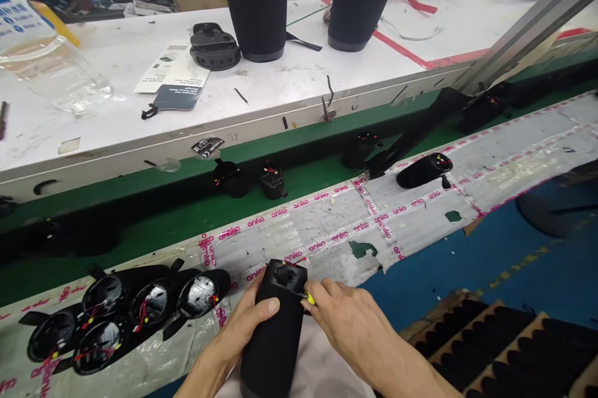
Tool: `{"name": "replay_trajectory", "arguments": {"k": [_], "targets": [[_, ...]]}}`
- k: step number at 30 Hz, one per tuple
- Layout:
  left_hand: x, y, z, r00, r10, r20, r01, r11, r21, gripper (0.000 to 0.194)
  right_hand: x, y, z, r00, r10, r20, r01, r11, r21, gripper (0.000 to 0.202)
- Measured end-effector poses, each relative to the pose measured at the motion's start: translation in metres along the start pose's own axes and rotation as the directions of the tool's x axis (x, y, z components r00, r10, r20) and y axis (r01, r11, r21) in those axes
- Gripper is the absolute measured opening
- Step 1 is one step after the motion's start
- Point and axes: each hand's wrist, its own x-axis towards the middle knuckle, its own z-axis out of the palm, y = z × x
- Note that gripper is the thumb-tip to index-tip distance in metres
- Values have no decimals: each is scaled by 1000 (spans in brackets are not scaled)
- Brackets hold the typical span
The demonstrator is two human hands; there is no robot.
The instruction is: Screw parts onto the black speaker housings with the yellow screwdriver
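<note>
A black cylindrical speaker-like body leans upright against the lap, its open top showing a dark cavity and thin red wires. My left hand is wrapped round its left side, thumb across the front. At the upper right rim, my right hand is closed with its fingertips around a small yellow-green piece; the rest of that piece is hidden. To the left lie several black cylinders with open round ends and red wires sticking out.
A plastic-covered ledge with pink tape runs across, bearing one more cylinder. Behind it, a green channel holds more units. The white table carries two tall black cylinders and a clear bottle. Racked black parts stand lower right.
</note>
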Motion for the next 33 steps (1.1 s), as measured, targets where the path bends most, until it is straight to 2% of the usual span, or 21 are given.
{"name": "replay_trajectory", "arguments": {"k": [7, 16, 23, 27, 30, 33], "targets": [[0, 0, 1, 999, 33, 15, -35, 996, 81, 70, 1, 5, -2, 998, -44, 48, 45, 999, -18, 13], [-4, 5, 6, 999, 31, 14, -32, 997, 63, 61, 1, 6, -2, 996, -69, 60, 72, 996, -43, 13], [-7, 7, 12, 997, 74, -17, -69, 980, 187, 65, -1, 3, -3, 990, -70, 122, 96, 971, -221, 10], [-9, 6, 15, 998, 63, -29, -55, 977, 206, 74, 0, 1, -8, 981, -109, 160, 152, 945, -288, 11], [-10, 4, 14, 997, 73, -33, -65, 980, 190, 77, 2, 1, -10, 980, -122, 161, 162, 949, -269, 10], [-11, 3, 13, 995, 86, -51, -79, 987, 137, 62, 4, 2, -8, 987, -111, 113, 121, 989, -81, 8]]}}
